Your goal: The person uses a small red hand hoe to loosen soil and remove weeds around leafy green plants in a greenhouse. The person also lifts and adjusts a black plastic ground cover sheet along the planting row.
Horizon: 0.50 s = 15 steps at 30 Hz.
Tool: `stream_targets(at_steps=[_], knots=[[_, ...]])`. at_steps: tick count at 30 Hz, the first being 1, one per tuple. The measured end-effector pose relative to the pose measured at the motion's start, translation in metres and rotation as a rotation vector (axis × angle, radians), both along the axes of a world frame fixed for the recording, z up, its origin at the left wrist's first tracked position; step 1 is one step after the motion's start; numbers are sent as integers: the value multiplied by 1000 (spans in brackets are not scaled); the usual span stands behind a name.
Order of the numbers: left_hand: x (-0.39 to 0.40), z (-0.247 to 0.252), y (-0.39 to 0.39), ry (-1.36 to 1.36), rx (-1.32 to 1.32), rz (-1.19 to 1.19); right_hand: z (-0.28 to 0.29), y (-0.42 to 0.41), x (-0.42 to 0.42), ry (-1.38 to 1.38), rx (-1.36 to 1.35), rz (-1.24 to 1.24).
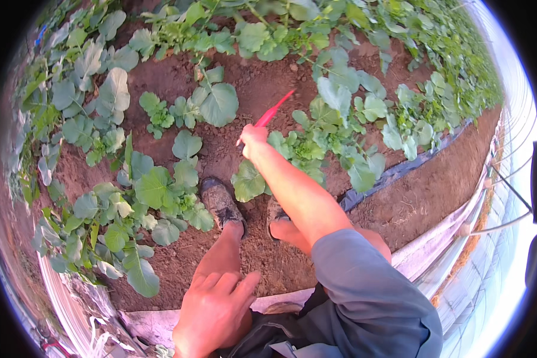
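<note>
My right hand [254,139] is closed around a slim red pointed tool [273,112], held out over the bare soil in front of my feet. Its tip points away and to the right; a dark end shows at the other side of the fist. I cannot tell whether it is a knife. Lobed leafy plants, like brassicas, stand on both sides: one cluster [313,147] just right of that hand, another [161,192] to the left of my shoe. My left hand [219,304] rests near my bent knee with nothing in it, fingers loosely spread.
My muddy shoes [221,201] stand on crumbly brown soil [268,80] between plants. Dense foliage [429,40] fills the far right. Dark plastic mulch film [394,174] edges the bed. Behind it run pale sheeting [434,241] and a greenhouse's plastic wall [496,250].
</note>
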State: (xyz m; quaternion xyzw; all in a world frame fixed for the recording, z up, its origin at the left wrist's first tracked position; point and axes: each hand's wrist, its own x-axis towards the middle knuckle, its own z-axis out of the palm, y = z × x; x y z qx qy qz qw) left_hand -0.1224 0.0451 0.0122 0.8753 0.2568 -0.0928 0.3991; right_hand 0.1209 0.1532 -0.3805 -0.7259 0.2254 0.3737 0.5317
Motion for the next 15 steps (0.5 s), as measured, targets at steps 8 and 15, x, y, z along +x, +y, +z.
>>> stream_targets(at_steps=[8, 15], knots=[[27, 13, -15, -98, -37, -10, 52, -5, 41, 111, 60, 55], [82, -47, 43, -251, -131, 18, 86, -39, 69, 451, 374, 122]])
